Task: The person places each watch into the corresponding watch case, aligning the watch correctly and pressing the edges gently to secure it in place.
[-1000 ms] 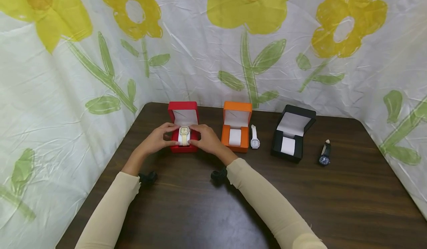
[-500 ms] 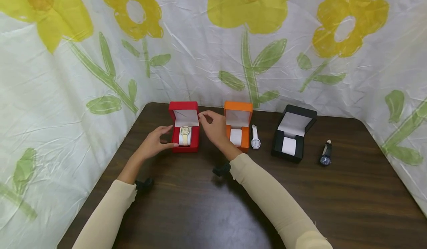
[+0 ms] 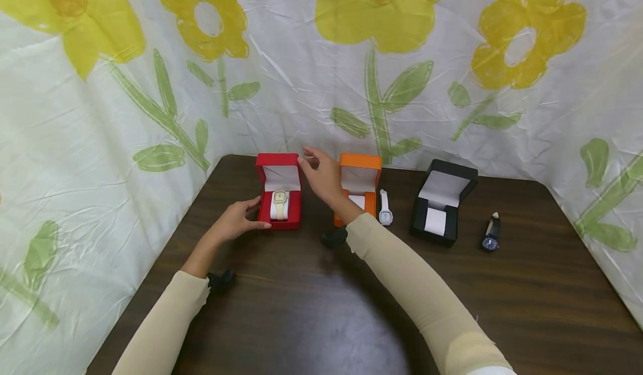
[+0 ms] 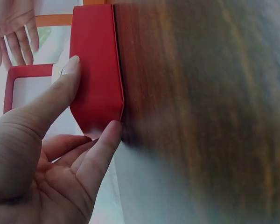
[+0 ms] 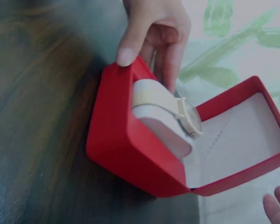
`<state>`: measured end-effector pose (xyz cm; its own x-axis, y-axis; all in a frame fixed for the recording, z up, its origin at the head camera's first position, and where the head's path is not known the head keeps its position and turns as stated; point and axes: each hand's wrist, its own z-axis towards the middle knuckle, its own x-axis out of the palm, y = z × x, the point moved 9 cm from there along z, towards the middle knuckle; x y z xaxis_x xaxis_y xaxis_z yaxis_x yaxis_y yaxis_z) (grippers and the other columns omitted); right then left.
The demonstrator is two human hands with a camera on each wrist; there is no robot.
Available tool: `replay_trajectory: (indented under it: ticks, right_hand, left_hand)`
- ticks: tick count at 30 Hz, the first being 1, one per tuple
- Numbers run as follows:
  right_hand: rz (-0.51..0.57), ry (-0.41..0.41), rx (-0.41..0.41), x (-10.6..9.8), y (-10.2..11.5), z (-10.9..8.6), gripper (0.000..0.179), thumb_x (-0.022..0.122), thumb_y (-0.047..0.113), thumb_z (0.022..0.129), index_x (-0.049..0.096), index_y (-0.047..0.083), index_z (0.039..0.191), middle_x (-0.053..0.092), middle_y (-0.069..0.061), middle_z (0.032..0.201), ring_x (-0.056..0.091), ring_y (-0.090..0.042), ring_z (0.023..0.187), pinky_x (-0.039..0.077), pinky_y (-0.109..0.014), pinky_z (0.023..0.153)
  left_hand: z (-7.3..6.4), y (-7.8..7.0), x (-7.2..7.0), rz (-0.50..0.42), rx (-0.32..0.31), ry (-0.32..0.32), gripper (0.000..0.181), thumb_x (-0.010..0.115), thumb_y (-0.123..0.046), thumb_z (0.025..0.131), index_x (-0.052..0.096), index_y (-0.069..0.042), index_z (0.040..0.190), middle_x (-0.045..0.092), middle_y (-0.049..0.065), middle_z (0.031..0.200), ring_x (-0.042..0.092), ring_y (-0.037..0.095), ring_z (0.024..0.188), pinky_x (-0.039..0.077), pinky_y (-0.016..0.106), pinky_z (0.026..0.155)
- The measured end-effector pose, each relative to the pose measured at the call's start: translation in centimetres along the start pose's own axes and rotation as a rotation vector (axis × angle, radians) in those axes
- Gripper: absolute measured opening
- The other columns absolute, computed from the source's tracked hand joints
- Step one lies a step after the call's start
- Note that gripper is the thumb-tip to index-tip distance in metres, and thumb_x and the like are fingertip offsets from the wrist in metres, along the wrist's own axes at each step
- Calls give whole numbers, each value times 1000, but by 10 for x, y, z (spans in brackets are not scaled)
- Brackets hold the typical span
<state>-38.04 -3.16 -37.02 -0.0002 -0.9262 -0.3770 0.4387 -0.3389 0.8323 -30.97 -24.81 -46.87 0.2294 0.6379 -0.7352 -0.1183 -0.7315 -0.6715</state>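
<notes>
Broadly, a white cloth printed with yellow flowers and green stems (image 3: pixel 291 101) rises behind an open red box with a hinged lid and pale lining (image 3: pixel 280 226), the landmark here. Beneath that box spreads a dark brown wood-grained tabletop (image 3: pixel 281 308), your two beige sleeves (image 3: pixel 407 291) reaching over it toward the landmark. To the right of the red box, and well apart from it, sits an open black box (image 3: pixel 429 238), set at a slant, with a white cushion (image 3: pixel 435 221) inside. Nearer on the same side of the red box is an open orange box (image 3: pixel 360 162), partly hidden behind your right arm. Your left hand (image 3: pixel 233 221) grips the red box at its near left corner, thumb on the front wall, fingers round the side. Your right hand (image 3: pixel 324 181), fingers apart, is raised just right of the red lid; whether it touches cannot be told. Seated on the white cushion in the red box is a cream-strapped watch (image 3: pixel 279 197). Farther right of the landmark lie a white-strapped watch (image 3: pixel 385 210), beside the orange box, and a dark-strapped watch (image 3: pixel 490 235), beyond the black one.
</notes>
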Motion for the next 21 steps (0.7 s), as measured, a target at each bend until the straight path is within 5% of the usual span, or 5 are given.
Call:
replay_trajectory:
  ticks: [5, 11, 21]
  right_hand:
    - [29, 101, 58, 11, -6, 8, 50, 64, 32, 101, 57, 8, 145, 62, -9, 140, 62, -20, 121, 53, -33, 99]
    - [20, 180, 77, 22, -10, 16, 42, 64, 31, 101, 66, 6, 134, 68, -7, 129, 63, -20, 116, 52, -31, 100]
    - [31, 136, 136, 24, -16, 18, 37, 71, 35, 97, 69, 8, 122, 71, -7, 116, 65, -22, 102, 57, -30, 89]
  left_hand:
    - [1, 0, 0, -30, -7, 21, 88, 82, -28, 88, 35, 10, 152, 42, 31, 151, 51, 44, 133, 47, 52, 104]
    - [0, 0, 0, -56, 2, 32, 86, 82, -25, 88, 35, 8, 152, 41, 29, 152, 52, 44, 132, 48, 51, 102]
    - [1, 0, 0, -108, 8, 51, 84, 81, -20, 88, 35, 5, 154, 41, 27, 154, 49, 44, 134, 49, 49, 101]
